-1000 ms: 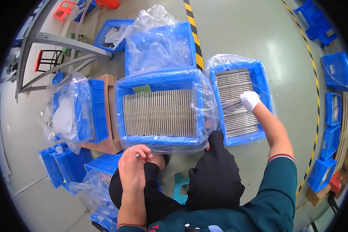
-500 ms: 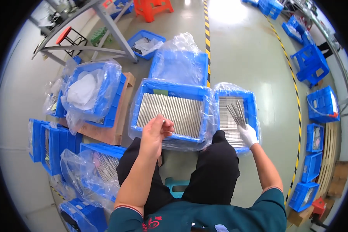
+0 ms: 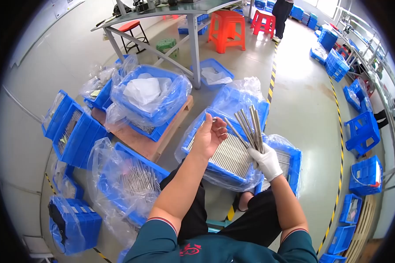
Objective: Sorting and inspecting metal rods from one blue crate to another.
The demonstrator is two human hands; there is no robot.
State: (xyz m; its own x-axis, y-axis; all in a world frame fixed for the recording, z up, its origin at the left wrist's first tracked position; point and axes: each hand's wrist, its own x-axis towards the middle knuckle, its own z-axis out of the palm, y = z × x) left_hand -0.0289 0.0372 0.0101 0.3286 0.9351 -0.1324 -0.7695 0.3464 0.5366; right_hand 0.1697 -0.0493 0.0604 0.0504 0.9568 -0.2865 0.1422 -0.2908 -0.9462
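Note:
My right hand [image 3: 266,161], in a white glove, is closed round a bundle of slim silver metal rods [image 3: 252,127]. They stick up and fan out, one leaning left toward my other hand. My bare left hand [image 3: 210,136] is raised with its fingers curled. A small shiny spot shows at its fingertips, but what it is I cannot make out. Below both hands stands a blue crate [image 3: 238,176] lined with clear plastic, holding a row of similar rods [image 3: 228,154]. To its right, partly behind my right hand, is another blue crate [image 3: 296,168] with rods.
At left, a plastic-lined blue crate [image 3: 114,193] holds loose rods. Stacked blue crates [image 3: 160,127] stand on a wooden pallet [image 3: 171,133]. Beyond are a metal-legged table [image 3: 194,52] and an orange stool [image 3: 226,33]. A person [image 3: 281,19] stands far off.
The view has swung left and up. My right hand has brought the rod bundle from over the right crate to beside my left hand, above the middle crate. My left hand stays curled.

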